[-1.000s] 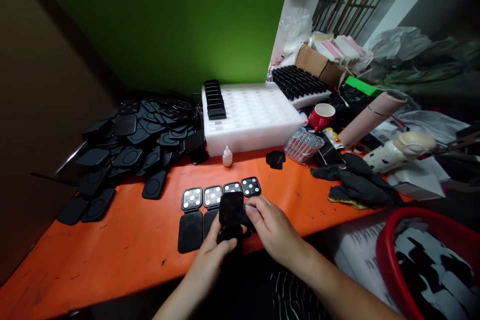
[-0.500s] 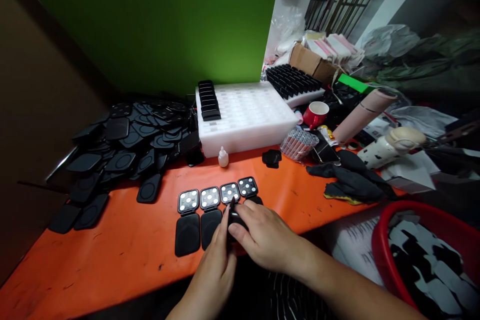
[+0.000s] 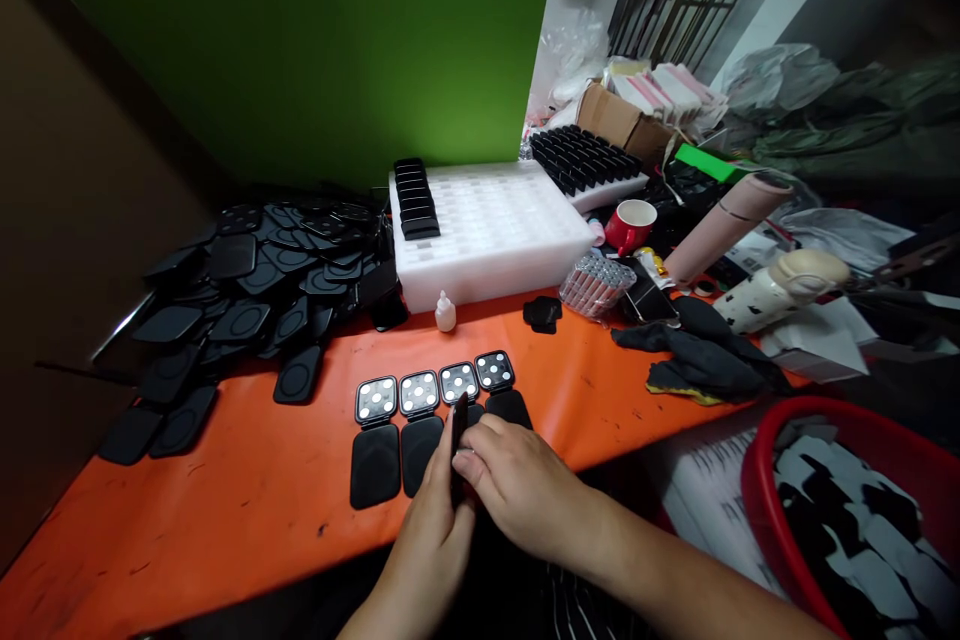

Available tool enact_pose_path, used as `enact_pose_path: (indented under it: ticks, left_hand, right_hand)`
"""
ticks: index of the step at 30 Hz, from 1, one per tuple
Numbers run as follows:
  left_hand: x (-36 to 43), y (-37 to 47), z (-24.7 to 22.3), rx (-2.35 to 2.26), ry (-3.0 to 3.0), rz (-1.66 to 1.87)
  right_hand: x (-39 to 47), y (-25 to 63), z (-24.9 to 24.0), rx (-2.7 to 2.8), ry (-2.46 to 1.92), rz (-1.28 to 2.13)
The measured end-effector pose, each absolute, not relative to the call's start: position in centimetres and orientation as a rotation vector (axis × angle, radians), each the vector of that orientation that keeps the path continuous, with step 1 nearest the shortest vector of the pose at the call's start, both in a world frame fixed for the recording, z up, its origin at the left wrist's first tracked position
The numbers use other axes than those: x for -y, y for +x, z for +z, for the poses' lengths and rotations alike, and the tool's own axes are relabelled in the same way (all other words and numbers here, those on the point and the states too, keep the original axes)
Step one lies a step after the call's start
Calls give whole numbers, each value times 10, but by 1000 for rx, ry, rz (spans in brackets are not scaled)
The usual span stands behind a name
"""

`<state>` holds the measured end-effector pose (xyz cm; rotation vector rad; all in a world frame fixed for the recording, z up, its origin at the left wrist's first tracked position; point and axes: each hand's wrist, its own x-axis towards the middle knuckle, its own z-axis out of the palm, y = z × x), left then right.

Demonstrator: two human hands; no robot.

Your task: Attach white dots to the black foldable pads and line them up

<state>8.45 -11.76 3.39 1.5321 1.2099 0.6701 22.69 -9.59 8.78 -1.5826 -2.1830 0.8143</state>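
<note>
You get a moderately dim view: the green wall darkens toward its left, while the white foam block looks washed out. Your wide lens stretches the edges, and the far right sinks into soft, murky shadow.

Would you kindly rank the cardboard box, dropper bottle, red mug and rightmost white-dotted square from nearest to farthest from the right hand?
From the right hand:
1. Rightmost white-dotted square, just beyond it
2. Dropper bottle, farther forward, slightly left
3. Red mug, forward and right
4. Cardboard box, right, behind the mug
</note>
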Motion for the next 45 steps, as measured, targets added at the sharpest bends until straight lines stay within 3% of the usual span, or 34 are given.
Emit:
enact_pose_path:
  ticks: [14, 21, 28, 37, 41, 45]
  left_hand:
    - [122, 82, 45, -1143, 1546, 624]
    - [121, 76, 44, -1144, 1325, 625]
    - [119, 70, 54, -1153, 1598, 529]
    - [119, 66, 57, -897, 687, 614]
    - [120, 66, 55, -978, 898, 579]
    - [127, 68, 46, -1149, 1480, 531]
  right_hand:
    - [105, 222, 88, 2058, -1537, 829]
    - [98, 221, 69, 1442, -1297, 1421]
    - [102, 223, 69, 1497, -1375, 1240]
    - [103, 224, 55, 877, -1065, 1882]
    - [104, 225, 62, 1148, -1154, 1714]
    - [103, 225, 76, 1538, -1401, 1237]
